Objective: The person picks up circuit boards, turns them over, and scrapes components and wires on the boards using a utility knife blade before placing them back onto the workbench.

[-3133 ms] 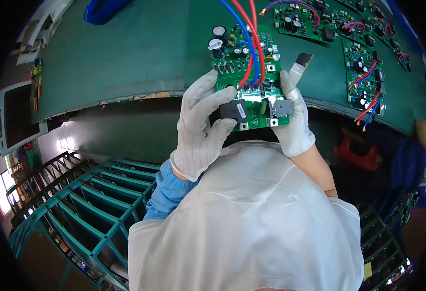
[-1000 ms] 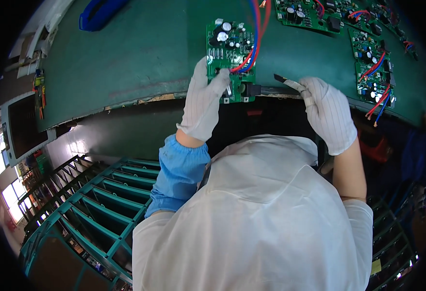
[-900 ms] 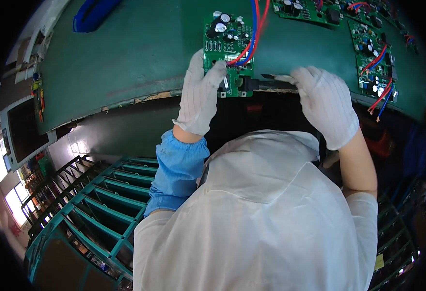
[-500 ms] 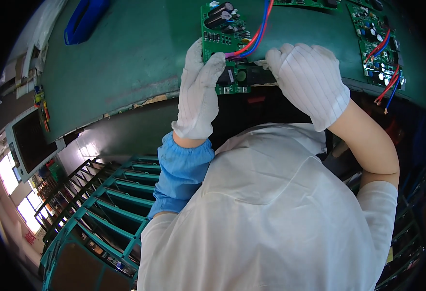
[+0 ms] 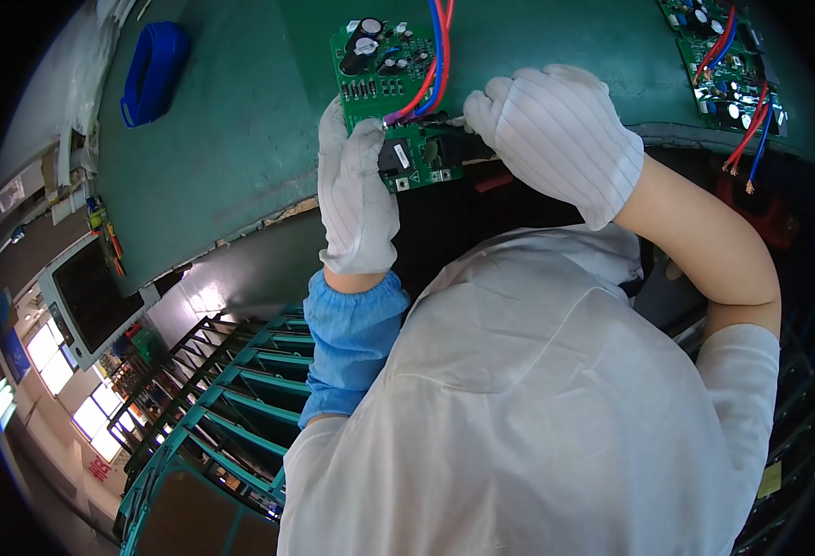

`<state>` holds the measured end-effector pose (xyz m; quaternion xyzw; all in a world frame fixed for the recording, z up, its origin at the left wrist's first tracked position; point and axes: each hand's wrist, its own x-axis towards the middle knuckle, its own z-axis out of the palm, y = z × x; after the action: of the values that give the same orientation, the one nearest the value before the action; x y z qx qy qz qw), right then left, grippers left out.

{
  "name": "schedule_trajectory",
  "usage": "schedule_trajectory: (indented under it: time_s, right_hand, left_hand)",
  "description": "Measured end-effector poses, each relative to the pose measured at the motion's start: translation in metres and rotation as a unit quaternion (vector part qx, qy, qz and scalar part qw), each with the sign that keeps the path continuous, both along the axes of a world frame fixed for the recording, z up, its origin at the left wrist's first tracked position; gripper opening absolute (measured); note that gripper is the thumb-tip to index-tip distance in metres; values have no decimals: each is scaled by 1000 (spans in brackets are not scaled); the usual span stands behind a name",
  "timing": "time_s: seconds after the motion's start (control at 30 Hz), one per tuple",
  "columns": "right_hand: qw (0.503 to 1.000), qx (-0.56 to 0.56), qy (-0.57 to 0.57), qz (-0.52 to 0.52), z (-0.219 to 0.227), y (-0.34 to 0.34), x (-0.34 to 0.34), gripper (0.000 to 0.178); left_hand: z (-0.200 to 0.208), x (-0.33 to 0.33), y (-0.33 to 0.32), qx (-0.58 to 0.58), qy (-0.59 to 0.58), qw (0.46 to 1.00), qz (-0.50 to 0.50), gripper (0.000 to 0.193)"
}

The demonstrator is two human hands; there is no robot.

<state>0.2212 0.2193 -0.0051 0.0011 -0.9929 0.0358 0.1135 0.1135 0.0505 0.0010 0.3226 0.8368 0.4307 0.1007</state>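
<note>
In my white-gloved left hand (image 5: 359, 190) I hold a green circuit board (image 5: 370, 102) at its left side, over the near edge of the workbench. The board carries black capacitors, small components and a dark block. From its middle, red and blue wires (image 5: 438, 65) with a purple base rise toward the far side. My gloved right hand (image 5: 560, 134) is closed just right of the board, thumb and fingers pinched near its edge. A small tip shows at that pinch, but what it belongs to is hidden.
More circuit boards (image 5: 718, 69) with red and blue wires lie at the far right of the green bench top (image 5: 231, 120). A blue band-shaped object (image 5: 154, 74) is at the far left. Below left stand a teal rack (image 5: 241, 408) and a dark-screened panel (image 5: 92, 292).
The board and both my hands have shifted left along the bench edge. The whole view has tilted slightly, and the blue object shows more fully. My left hand keeps its hold.
</note>
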Motion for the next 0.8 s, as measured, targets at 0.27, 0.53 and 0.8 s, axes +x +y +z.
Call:
schedule_trajectory:
  time_s: [0.27,0.53,0.8]
  right_hand:
    - [998,7,50,39,-3,4,-1,6]
    - [994,-31,83,65,-12,11,-4,7]
    - [999,-28,14,17,-14,20,3,14]
  left_hand:
    - [3,3,1,108,-196,973,58,32]
    - [3,0,7,139,-283,946,74,33]
    - [-1,3,9,103,-195,973,70,39]
